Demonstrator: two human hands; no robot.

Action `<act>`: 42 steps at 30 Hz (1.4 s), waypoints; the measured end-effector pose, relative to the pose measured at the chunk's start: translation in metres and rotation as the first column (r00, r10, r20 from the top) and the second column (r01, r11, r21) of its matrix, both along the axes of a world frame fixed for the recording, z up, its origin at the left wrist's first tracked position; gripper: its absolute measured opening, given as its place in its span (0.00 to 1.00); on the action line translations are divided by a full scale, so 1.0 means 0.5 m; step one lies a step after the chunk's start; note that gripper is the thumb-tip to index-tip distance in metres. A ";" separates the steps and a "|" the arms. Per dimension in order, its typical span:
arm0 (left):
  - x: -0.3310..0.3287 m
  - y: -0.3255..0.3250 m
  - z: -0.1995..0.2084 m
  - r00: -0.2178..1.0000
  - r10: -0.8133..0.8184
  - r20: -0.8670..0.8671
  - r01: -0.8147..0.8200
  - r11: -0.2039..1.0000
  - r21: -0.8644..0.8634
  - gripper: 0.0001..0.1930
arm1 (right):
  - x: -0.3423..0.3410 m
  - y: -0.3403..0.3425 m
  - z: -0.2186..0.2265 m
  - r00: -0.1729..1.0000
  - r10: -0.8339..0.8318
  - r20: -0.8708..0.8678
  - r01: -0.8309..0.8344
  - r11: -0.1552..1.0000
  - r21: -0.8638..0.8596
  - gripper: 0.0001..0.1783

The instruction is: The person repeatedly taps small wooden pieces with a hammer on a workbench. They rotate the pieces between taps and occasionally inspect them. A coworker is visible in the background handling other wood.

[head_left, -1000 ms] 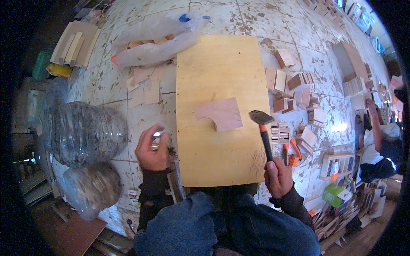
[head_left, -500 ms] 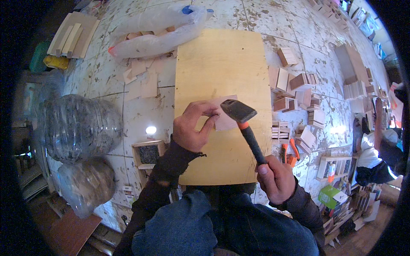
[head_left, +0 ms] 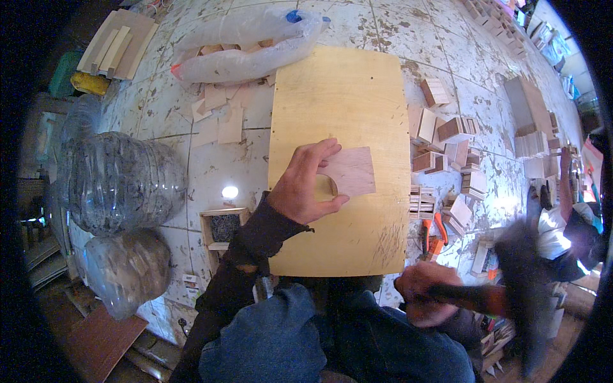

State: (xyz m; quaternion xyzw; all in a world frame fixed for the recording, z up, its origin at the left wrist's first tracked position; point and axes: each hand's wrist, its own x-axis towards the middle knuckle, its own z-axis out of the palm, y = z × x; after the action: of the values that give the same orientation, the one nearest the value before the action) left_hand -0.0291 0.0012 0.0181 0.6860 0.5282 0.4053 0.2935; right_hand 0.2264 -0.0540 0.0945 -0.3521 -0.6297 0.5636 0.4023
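A thin, pale wooden piece (head_left: 352,172) lies flat on a yellowish wooden board (head_left: 338,96) in front of me. My left hand (head_left: 303,182) holds this piece by its left side, fingers at the far edge and thumb at the near edge. To the right of the board's near corner, my right hand (head_left: 431,290) is closed round the handle of a hammer (head_left: 472,297). Motion smears the hammer, whose dark head points out to the right, away from the board.
Several wooden blocks (head_left: 456,127) and orange-handled pliers (head_left: 439,226) lie right of the board. On the left are a small box of nails (head_left: 223,226), loose thin wood squares (head_left: 230,124) and large clear plastic containers (head_left: 128,182). A plastic bag (head_left: 249,64) touches the far edge.
The hammer has swung from above the wooden piece out to the right, near my body. My left hand's pinch has opened into a wider hold on the piece's edges.
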 end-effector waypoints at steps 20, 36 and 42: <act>0.001 0.004 -0.004 0.994 0.014 -0.106 -0.017 0.999 -0.031 0.51 | -0.002 0.006 -0.045 0.880 -0.123 0.460 -0.053 0.935 0.351 0.16; 0.033 0.026 -0.062 0.949 0.066 -0.310 0.010 0.971 0.237 0.16 | 0.069 0.016 -0.200 0.636 -0.348 0.688 0.444 0.895 0.043 0.23; -0.024 -0.023 -0.116 0.950 -0.011 -0.312 0.095 0.962 0.256 0.11 | 0.092 0.021 -0.229 0.474 -0.300 0.828 0.309 0.937 0.162 0.17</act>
State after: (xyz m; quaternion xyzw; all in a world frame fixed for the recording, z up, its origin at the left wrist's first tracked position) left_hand -0.0410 -0.0104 -0.0397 0.7882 0.4890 0.3529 0.1230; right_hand 0.2725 -0.0434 -0.0200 -0.6869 -0.6692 0.2462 0.1407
